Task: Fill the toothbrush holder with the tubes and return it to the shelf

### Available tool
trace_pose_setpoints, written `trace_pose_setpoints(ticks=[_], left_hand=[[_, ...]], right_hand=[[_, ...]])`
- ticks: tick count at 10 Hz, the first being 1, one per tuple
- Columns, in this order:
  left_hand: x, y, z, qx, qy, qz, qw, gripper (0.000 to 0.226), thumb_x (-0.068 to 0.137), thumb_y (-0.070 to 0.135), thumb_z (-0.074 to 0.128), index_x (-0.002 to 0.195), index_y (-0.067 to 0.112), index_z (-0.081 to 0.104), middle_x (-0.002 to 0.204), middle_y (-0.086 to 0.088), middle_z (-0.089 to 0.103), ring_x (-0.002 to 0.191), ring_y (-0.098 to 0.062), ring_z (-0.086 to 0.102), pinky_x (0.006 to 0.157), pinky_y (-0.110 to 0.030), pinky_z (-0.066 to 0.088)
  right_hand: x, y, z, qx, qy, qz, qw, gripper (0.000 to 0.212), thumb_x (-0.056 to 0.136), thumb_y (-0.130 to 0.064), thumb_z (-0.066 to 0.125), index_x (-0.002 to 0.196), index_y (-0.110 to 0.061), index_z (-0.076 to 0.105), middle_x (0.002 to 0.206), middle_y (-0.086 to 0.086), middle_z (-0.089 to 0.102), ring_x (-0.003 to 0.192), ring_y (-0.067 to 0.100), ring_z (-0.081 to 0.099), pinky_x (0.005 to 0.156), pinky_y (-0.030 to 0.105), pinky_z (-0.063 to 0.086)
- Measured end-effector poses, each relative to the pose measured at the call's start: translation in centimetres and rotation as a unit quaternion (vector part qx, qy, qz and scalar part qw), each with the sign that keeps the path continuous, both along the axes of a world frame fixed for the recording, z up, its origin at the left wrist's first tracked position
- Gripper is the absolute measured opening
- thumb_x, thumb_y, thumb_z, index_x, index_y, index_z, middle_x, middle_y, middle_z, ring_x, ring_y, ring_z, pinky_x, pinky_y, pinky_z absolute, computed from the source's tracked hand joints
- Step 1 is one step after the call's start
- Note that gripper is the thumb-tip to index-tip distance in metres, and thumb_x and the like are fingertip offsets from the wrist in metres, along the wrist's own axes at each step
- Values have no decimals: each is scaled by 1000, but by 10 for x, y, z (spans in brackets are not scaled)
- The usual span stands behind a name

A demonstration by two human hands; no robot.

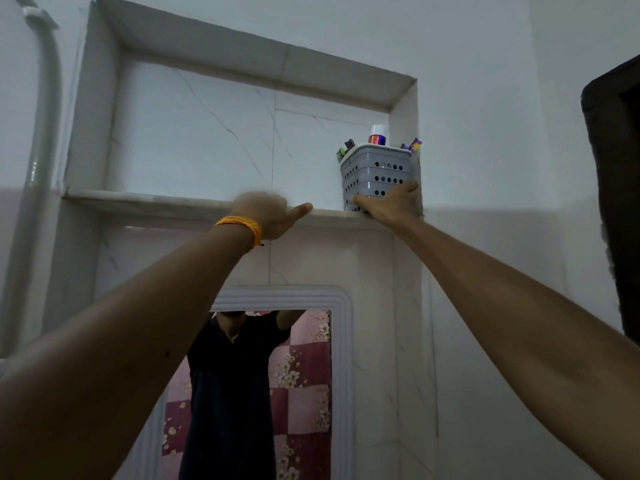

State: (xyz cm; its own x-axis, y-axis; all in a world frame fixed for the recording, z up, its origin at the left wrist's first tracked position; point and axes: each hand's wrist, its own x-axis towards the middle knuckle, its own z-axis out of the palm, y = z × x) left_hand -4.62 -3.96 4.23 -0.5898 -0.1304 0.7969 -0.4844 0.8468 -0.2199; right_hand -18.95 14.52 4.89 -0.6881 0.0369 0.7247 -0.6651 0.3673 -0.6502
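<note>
The grey toothbrush holder (375,180) stood upright at the right end of the shelf (156,202), against the niche's side wall, with tubes (377,135) poking from its top. The right hand (391,202) wrapped its fingers around the holder's base. The left hand (268,214), blurred, rested loosely curled on the shelf edge, thumb stretched toward the holder, gripping nothing.

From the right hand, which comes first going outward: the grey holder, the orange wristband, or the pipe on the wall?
1. Grey holder: gripped at its base by the right hand, on the shelf's right end.
2. Orange wristband: on the left wrist, mid-picture.
3. Pipe: far left wall.
</note>
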Motion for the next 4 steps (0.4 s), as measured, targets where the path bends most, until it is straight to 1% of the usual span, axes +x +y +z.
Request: trace_pose_setpoints(ticks=[1,2,3,4], left_hand=[[10,-3,-8,-35,13,-21,999,69,97,61,16,105,6,58,90,-13,62,84,-30,56,83,-41,45],[25,-12,-30,-29,80,-57,995,75,93,65,19,121,7,57,121,-18,62,121,-35,52,104,-52,39],[54,-10,-59,-43,136,-89,986,69,92,59,23,124,6,54,131,-18,57,133,-37,43,111,-52,34],[78,-8,-86,-54,166,-93,980,61,93,52,29,128,7,51,137,-18,53,138,-37,40,114,-52,32]], right_hand=[[15,-1,-10,13,40,-57,997,130,75,-71,71,160,-1,1,161,19,26,145,37,32,116,51,34],[36,-5,-27,20,122,-138,983,108,85,-66,61,159,-4,13,158,22,28,144,40,29,113,56,32],[63,-5,-54,35,170,-141,975,90,92,-57,57,158,-8,21,158,22,27,145,40,27,113,57,30],[81,-13,-87,68,217,-111,967,83,94,-54,56,157,-11,24,159,21,26,144,39,28,112,58,32]])
